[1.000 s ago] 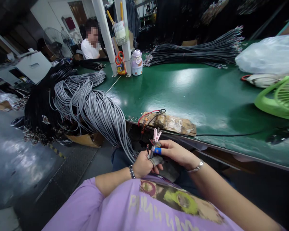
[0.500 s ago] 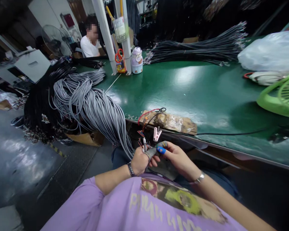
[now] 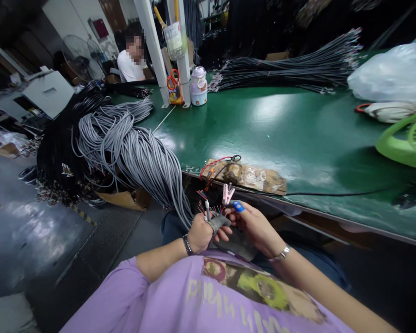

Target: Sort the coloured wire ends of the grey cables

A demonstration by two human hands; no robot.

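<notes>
My left hand is closed round a grey cable, whose end stands up from the fist with thin coloured wires fanning from its tip. More fine wires spread out above the grey-covered finger of this hand. Close by on the right, my right hand has its fingers pinched together beside those wires; what lies between the fingertips is too small to make out. Blue tape wraps one of its digits. Just above the right fingertips is a pink clothespin at the bench edge.
Looped grey cables hang over the bench's left end, beside black cables. A taped wooden board lies along the green bench's front edge. Behind are a purple bottle, bundled black cables and a seated person; a green basket-like object sits right.
My right hand has drawn slightly up and right from the left hand's covered finger, toward the clothespin, uncovering the fanned wires. The left hand stays nearly in place. The view has shifted slightly.
</notes>
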